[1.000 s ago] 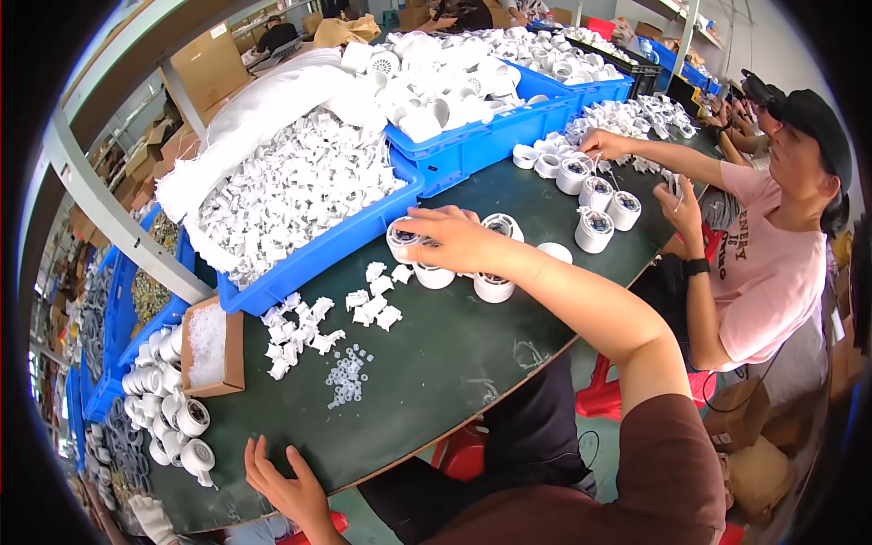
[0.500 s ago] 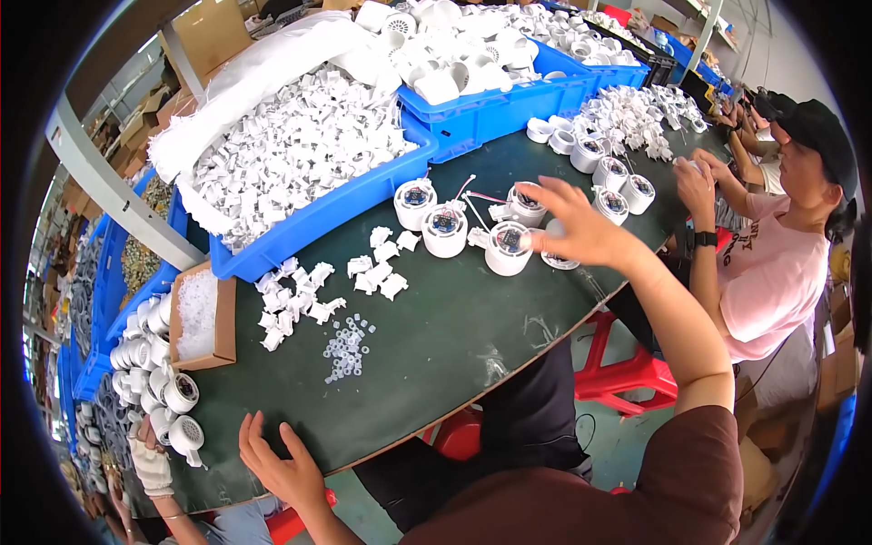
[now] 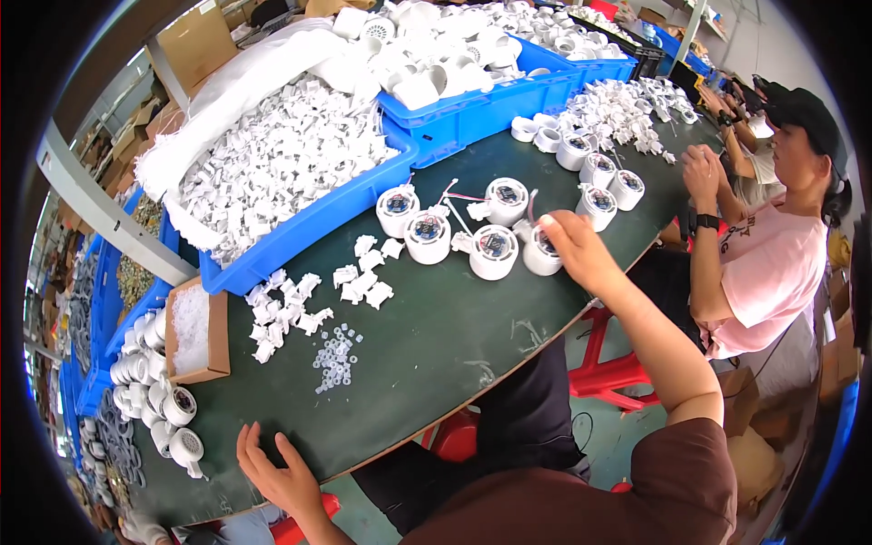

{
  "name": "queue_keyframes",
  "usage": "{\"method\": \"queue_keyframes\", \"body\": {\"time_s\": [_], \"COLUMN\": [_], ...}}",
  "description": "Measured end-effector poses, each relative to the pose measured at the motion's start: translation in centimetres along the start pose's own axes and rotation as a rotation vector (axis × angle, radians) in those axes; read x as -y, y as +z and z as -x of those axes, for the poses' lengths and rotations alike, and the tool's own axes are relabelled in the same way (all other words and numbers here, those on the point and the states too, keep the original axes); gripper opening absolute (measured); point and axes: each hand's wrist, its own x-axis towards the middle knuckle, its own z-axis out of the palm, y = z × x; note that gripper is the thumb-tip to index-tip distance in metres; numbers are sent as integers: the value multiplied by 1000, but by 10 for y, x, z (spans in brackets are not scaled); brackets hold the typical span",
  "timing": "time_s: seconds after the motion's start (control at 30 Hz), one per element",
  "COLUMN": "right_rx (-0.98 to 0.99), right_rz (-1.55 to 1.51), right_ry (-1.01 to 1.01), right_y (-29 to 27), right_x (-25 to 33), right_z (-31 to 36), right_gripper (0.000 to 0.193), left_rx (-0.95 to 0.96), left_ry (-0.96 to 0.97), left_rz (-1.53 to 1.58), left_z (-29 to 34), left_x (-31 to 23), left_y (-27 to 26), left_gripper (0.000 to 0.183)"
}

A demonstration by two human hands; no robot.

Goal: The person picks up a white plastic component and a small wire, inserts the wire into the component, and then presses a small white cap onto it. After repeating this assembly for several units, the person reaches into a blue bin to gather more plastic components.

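Observation:
My right hand (image 3: 583, 251) is closed round the side of a white round housing (image 3: 540, 257) at the right end of a small cluster. Its thumb lies at the top rim, and the other fingers are partly hidden. Close by stand several like housings with circuit boards inside, among them one (image 3: 493, 252) just left of it and another (image 3: 506, 200) behind. Small white plastic clips and thin wires stick out beside some of them. My left hand (image 3: 280, 468) rests at the near edge of the green table (image 3: 427, 345), fingers apart, holding nothing.
Small translucent rings (image 3: 338, 359) and white plastic clips (image 3: 282, 309) lie left of centre. Behind them stands a blue bin (image 3: 313, 218) heaped with clips. A cardboard box (image 3: 218, 336) and finished-looking white housings (image 3: 156, 400) are at left. A co-worker (image 3: 763, 263) sits at right.
My right hand has come down from above the cluster, its fingers closing on the rightmost housing. My left hand stays at the table edge. A gloved hand at lower left has drawn back.

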Motion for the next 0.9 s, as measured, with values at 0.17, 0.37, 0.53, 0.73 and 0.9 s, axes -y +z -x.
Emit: {"method": "queue_keyframes", "body": {"time_s": [0.17,0.37,0.53,0.73,0.9], "right_rx": [-263,-215,120,224,248], "right_rz": [237,606,589,577,523], "right_ry": [-254,258,430,244,127], "right_y": [-1,-77,-54,-18,9], "right_x": [9,-77,-73,-15,19], "right_z": [-26,-107,-116,-92,-90], "right_gripper": [19,70,86,82,64], "left_rx": [6,4,-17,-23,-23], "left_ry": [-9,-24,-1,-7,16], "left_rz": [-17,-29,-17,-8,2], "left_z": [2,0,3,5,4], "left_x": [4,0,5,5,9], "left_y": [-1,0,-1,-2,0], "left_gripper": [30,30,28,27,27]}}
